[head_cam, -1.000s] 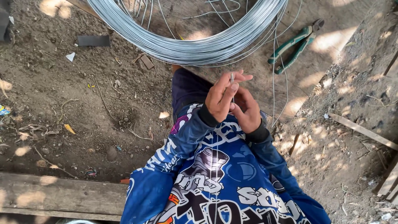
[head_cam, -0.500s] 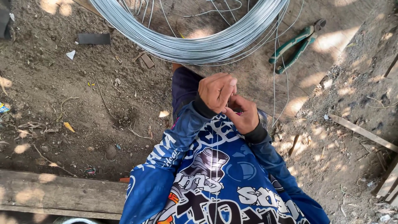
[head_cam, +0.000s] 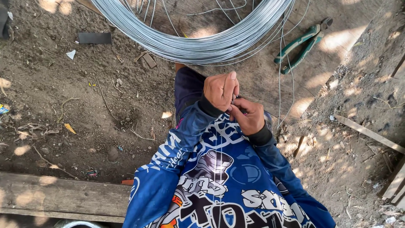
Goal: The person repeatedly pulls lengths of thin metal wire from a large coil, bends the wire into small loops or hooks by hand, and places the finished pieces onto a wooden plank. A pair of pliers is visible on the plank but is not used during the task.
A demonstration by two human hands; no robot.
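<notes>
My left hand (head_cam: 220, 90) and right hand (head_cam: 248, 116) meet over my lap, fingers curled tight and pinching a thin wire strand (head_cam: 234, 98) between them, though how the strand is bent inside my grip is too small to tell. The big wire coil (head_cam: 198, 42) lies at twelve o'clock from my hands, the green-handled pliers (head_cam: 301, 44) at two o'clock on the wooden board (head_cam: 261, 80).
</notes>
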